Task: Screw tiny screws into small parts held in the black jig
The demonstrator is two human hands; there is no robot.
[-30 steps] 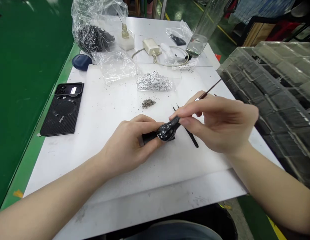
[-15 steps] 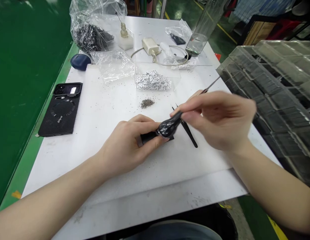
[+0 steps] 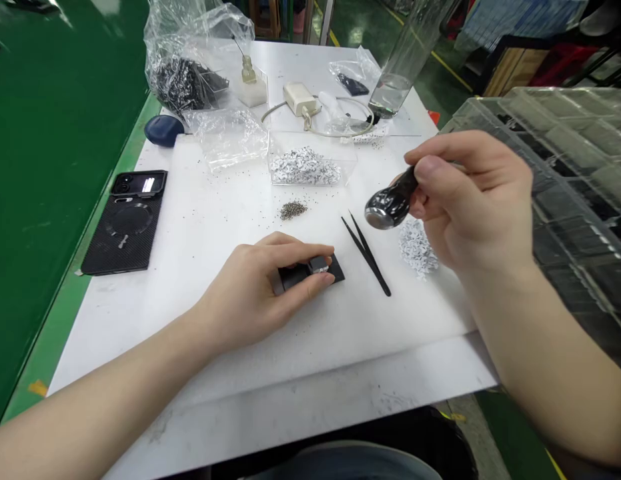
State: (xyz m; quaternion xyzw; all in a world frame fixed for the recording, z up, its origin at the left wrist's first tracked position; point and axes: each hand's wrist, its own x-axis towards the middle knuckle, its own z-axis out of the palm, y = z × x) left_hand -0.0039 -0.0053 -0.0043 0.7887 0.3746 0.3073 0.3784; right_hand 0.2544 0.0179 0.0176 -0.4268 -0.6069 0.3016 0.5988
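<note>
My left hand [image 3: 263, 280] lies on the white foam mat [image 3: 225, 373], thumb and fingers closed around a small dark block [image 3: 318, 265]. That block is on a flat black plate [image 3: 336, 270], partly covered by my hand. My right hand [image 3: 483, 200] is raised on the right and grips a screwdriver [image 3: 393, 200] by its glossy black handle. The handle's round metal-capped end points down and left, apart from the block; the shaft is hidden behind my hand. Between my hands, black tweezers [image 3: 367, 257] rest on the mat. A pile of small white pieces [image 3: 417, 248] sits below my right hand.
A heap of tiny metal parts [image 3: 293, 210] is on the mat, before a clear box [image 3: 310, 167] of white pieces. A phone [image 3: 123, 223] lies left. Plastic bags [image 3: 195, 73], a charger [image 3: 299, 99] and a clear cylinder [image 3: 393, 93] stand behind. Compartment boxes [image 3: 565, 173] line the right.
My right hand has lifted the screwdriver handle off the block and moved it up and to the right. The tweezers and white pile are uncovered. My left hand stays in place.
</note>
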